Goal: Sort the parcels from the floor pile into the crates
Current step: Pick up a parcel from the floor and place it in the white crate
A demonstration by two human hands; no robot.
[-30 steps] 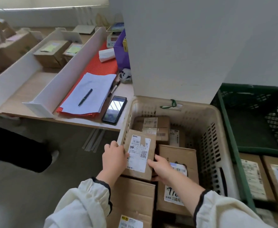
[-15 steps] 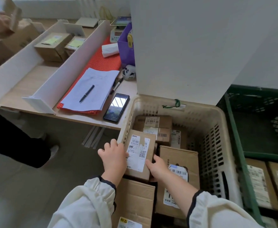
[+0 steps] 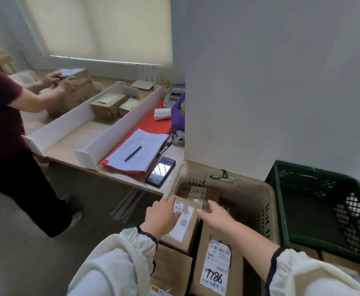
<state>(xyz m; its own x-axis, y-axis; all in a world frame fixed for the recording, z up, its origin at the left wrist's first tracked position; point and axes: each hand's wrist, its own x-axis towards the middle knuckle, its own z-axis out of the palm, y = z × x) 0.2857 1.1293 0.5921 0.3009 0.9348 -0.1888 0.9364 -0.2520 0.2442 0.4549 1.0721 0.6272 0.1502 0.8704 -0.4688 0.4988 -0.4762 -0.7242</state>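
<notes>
The small parcel (image 3: 186, 226) sits low in the middle of the frame, at the left side of the tan crate (image 3: 249, 185). It leans on other boxes there. The left hand (image 3: 161, 218) holds its left edge, fingers bent round it and thumb on the white label. The right hand (image 3: 217, 218) touches its right edge with fingers that look straight and close together. Just below is a big box (image 3: 217, 233) marked 7786. A green crate (image 3: 281, 210) stands at the right, touching the tan one. Up and left is the tabletop (image 3: 119, 175), with a phone (image 3: 161, 171) and a pen (image 3: 132, 153) on papers (image 3: 145, 150). Another person (image 3: 2, 116) stands at the far left.
</notes>
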